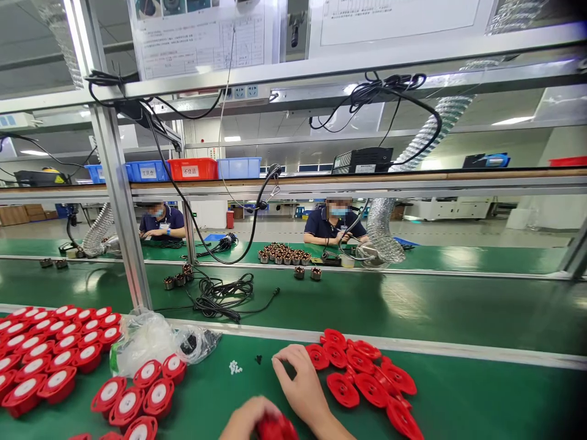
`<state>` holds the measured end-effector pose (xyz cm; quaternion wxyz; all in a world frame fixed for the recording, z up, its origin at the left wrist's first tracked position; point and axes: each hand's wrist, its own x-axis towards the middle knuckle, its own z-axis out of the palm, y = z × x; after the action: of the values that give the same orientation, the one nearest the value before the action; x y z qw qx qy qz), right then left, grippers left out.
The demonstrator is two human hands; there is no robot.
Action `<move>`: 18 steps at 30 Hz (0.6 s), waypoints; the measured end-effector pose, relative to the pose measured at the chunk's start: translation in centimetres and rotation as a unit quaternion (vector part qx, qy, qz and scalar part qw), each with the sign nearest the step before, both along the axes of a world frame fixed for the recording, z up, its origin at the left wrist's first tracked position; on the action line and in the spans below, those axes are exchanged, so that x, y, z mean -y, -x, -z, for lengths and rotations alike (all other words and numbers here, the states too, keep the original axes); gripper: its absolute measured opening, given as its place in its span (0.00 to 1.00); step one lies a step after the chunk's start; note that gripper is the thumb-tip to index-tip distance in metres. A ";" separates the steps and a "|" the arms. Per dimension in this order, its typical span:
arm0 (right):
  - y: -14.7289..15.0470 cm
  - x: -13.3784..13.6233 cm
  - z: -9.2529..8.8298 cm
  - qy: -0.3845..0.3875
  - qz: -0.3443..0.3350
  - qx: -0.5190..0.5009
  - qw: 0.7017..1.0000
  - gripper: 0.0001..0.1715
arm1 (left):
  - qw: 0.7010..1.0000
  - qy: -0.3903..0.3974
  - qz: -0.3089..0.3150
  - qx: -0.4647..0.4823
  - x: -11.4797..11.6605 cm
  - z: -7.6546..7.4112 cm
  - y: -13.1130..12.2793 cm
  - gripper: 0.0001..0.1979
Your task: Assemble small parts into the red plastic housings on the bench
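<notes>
My left hand (250,418), at the bottom edge, is closed around a red plastic part (276,428), blurred and partly cut off. Just above it, my right hand (300,382) has thumb and forefinger brought together in a pinch; whatever is between the tips is too small to make out. Left of those fingertips lie a few tiny black pieces (258,359) and a small heap of tiny white pieces (235,367). Beside my right hand spreads a pile of red plastic parts (373,389) with no white discs.
Red parts with white discs (57,379) crowd the left side. Clear plastic bags (149,339) lie near them. Black cables (224,293) and metal motor cores (284,253) rest farther back. A metal post (120,208) rises at left. Two people sit across the bench.
</notes>
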<state>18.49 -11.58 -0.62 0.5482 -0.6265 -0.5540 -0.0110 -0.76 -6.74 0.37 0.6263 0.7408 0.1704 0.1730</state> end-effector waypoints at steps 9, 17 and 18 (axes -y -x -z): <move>2.5 1.7 -1.5 -0.106 -0.062 0.099 0.987 0.06 | 0.878 0.401 -0.190 0.178 -2.7 -1.1 0.4 0.21; 3.5 1.8 -1.9 -0.125 -0.093 0.147 0.977 0.12 | 0.873 0.418 -0.185 0.172 -1.8 -0.4 -0.2 0.23; 3.5 1.9 -1.9 -0.124 -0.091 0.144 0.977 0.12 | 0.874 0.415 -0.187 0.170 -1.8 -0.6 -0.2 0.24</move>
<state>15.03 -13.45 1.29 0.5347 -0.4920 -0.6765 -0.1200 -0.58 -4.93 0.92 0.8517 0.3261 0.2529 0.3229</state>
